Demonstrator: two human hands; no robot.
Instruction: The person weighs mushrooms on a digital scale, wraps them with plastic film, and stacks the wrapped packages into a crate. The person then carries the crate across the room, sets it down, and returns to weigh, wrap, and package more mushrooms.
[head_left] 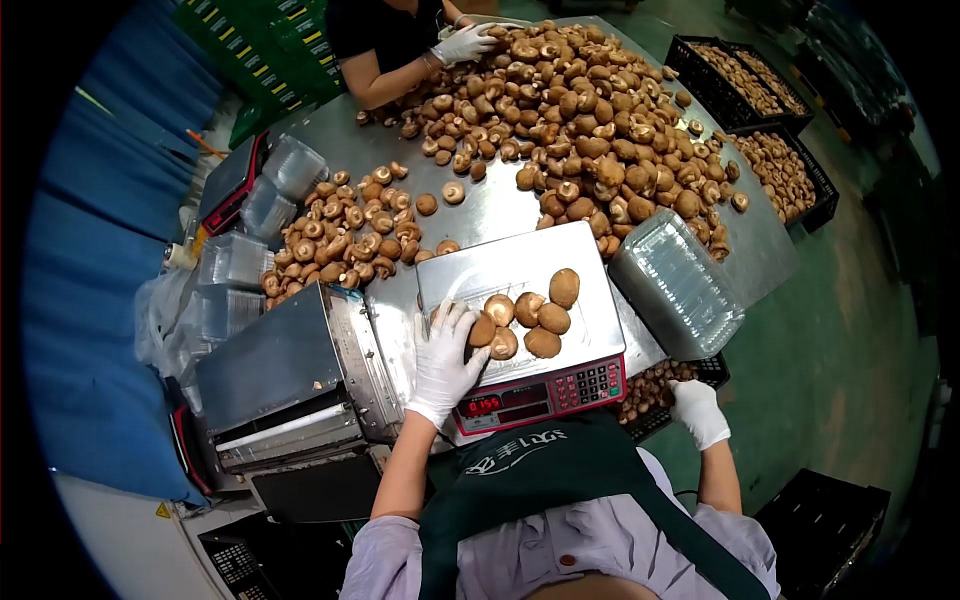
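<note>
My left hand (pixel 447 362), in a white glove, is at the left side of the weighing scale's plate (pixel 590 290). Its fingers and thumb are curved around a brown shiitake mushroom (pixel 482 330). Several more mushrooms (pixel 553 318) lie to its right on the plate. The red display (pixel 482 404) seems to read 0.155. Down at the right, my gloved right hand (pixel 702 414) reaches the edge of a black crate (pixel 715 371) of small mushrooms (pixel 650 390). Its fingers are curled, and what they hold, if anything, is hidden.
Clear plastic trays (pixel 680 285) are stacked right of the scale. A wrapping machine (pixel 285 375) stands at the left. A large mushroom heap (pixel 590 120) and a smaller pile (pixel 345 230) cover the table. Across it, a co-worker's gloved hand (pixel 465 45) touches the heap. Filled crates (pixel 775 170) stand at right.
</note>
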